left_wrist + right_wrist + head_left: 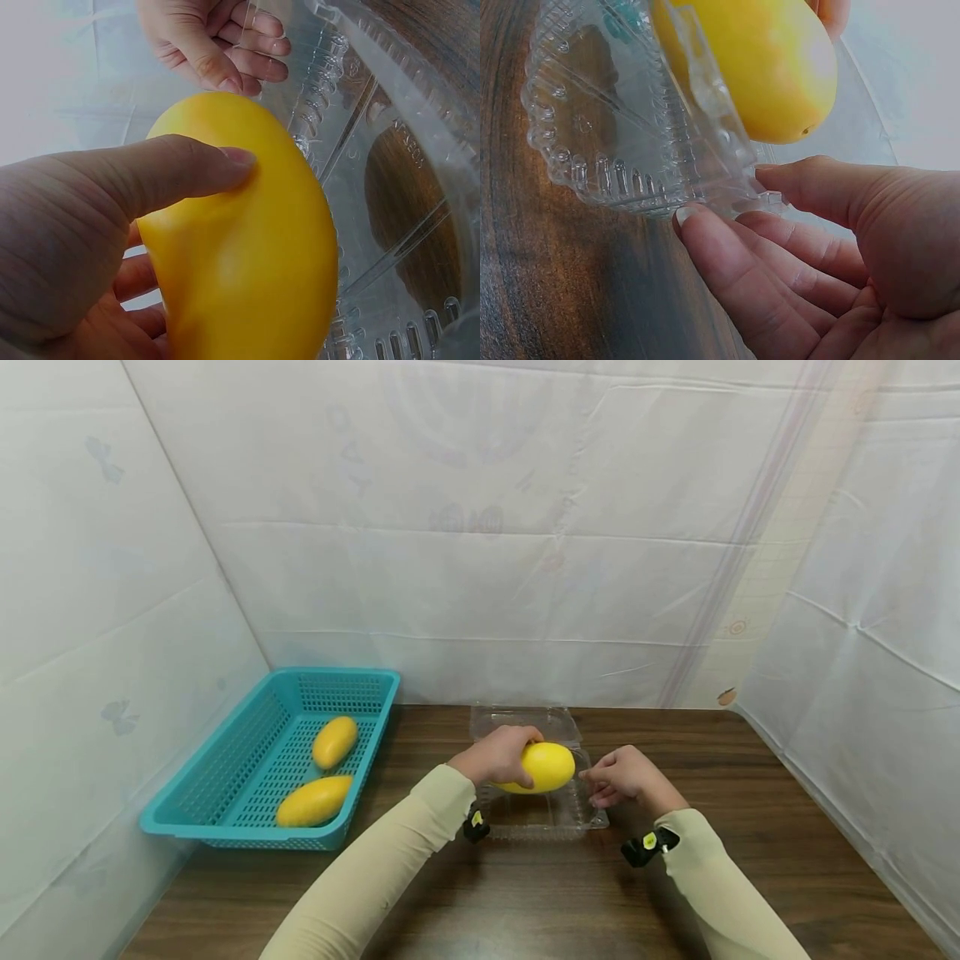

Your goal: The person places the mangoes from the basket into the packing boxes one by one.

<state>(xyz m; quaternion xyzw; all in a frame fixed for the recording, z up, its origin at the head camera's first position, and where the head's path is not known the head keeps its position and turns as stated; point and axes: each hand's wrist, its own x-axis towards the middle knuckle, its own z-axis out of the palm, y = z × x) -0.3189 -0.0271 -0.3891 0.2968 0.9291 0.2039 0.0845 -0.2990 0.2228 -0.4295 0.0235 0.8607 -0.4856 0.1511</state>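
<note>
My left hand [504, 756] grips a smooth yellow mango [551, 767], its thumb across the top and its fingers around the far side. The mango is held over a clear plastic clamshell container [551, 832], whose lid [525, 724] lies folded back toward the wall. At the container's right side, my right hand [626, 777] pinches the rim between thumb and fingers. In the right wrist view, the thumb [810, 187] is on the inner side of the rim and a finger [720, 255] is outside it. The mango's rounded end points toward the right hand.
A turquoise perforated basket [341, 689] stands on the left of the dark wooden table [712, 752]. Inside it lie two more mangoes, one farther back [334, 742] and one nearer [314, 802]. White sheeting [487, 585] walls the table at the back and both sides.
</note>
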